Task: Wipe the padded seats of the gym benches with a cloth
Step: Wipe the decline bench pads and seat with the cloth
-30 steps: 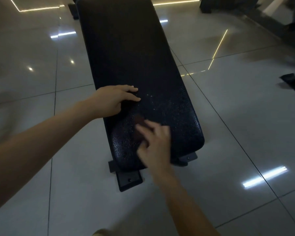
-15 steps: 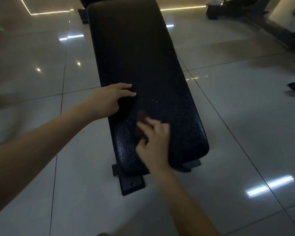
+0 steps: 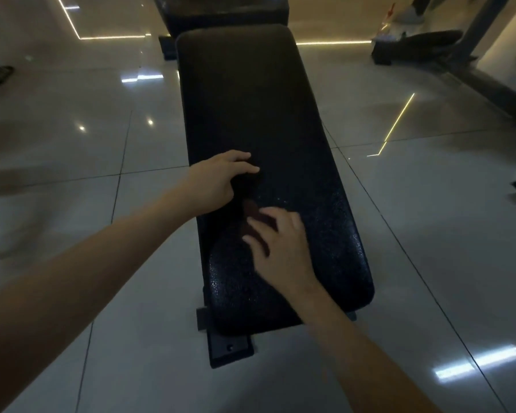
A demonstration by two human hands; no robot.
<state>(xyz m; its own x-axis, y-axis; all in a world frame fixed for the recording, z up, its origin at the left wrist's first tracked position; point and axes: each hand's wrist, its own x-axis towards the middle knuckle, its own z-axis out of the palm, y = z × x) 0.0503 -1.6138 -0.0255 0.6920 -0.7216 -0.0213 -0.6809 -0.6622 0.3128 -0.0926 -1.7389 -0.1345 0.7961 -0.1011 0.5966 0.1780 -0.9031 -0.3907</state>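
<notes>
**A:** Where's the cloth?

**B:** Under the right hand (image 3: 280, 248), near the close end of the gym bench's padded seat (image 3: 251, 99). The fingers are spread almost flat and press the dark cloth (image 3: 252, 211) onto the pad rather than gripping it. Blur hides finer detail.

**A:** And the left hand?

**B:** The left hand (image 3: 218, 180) rests on the pad's left edge, just beyond the cloth. Its fingers are loosely bent and hold nothing.

**A:** Which way should the wipe go?

**B:** The seat's long axis runs straight away from the person, so most of the pad lies ahead of the cloth. I'd judge the strokes should travel forward, passing close by the left hand.
</notes>
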